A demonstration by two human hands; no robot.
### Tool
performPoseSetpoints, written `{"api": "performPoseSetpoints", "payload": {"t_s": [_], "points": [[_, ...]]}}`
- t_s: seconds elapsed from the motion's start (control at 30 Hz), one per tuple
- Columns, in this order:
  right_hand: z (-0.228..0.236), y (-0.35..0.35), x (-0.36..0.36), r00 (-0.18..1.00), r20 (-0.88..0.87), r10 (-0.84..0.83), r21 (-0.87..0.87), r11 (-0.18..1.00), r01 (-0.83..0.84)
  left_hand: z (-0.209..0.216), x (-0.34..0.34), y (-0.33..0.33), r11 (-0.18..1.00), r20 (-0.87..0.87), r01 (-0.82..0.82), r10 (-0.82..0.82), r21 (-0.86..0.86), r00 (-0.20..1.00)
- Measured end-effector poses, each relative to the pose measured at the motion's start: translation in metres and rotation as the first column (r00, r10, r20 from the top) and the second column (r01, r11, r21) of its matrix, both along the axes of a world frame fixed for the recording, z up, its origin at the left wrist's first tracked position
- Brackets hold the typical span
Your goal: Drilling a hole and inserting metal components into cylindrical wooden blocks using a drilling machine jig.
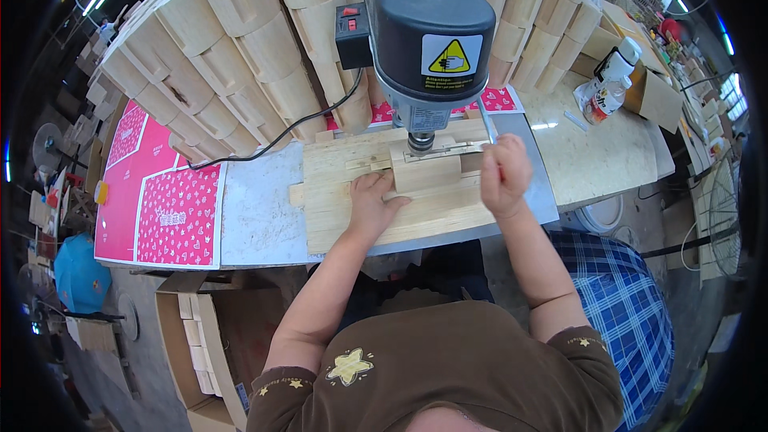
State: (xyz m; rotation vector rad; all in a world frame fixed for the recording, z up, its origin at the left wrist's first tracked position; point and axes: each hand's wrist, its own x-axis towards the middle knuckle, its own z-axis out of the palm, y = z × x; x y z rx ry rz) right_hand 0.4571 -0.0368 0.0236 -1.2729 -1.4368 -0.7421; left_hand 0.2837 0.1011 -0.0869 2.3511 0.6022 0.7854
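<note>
A benchtop drill press point(428, 32) with a black housing stands in front of me, its chuck point(420, 142) right over a pale wooden block point(428, 174). The block rests on a flat wooden board point(344, 220), among wooden strips fixed on it. My left hand point(374, 206) is at the block's left end, thumb along the near side and fingers bent against it, holding it. My right hand point(506, 176) is closed in a fist round the press's feed lever point(486, 120), whose metal rod shows above the fingers. The drill bit's tip is hard to make out.
Tall stacks of curved wooden pieces point(240, 0) rise behind the press. A black power cord point(280, 140) crosses the table at left, near a pink patterned sheet point(180, 216). Bottles point(608, 100) stand at right. Below left is a cardboard box point(180, 344) with wooden pieces.
</note>
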Motion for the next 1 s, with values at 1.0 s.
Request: {"api": "performPoseSetpoints", "payload": {"t_s": [1.0], "points": [[-0.023, -0.018, 0.027, 0.979, -0.194, -0.056, -0.739, 0.665, -0.108, 0.047, -0.084, 0.015, 0.915, 0.163, 0.11, -0.049, -0.388, 0.985]]}}
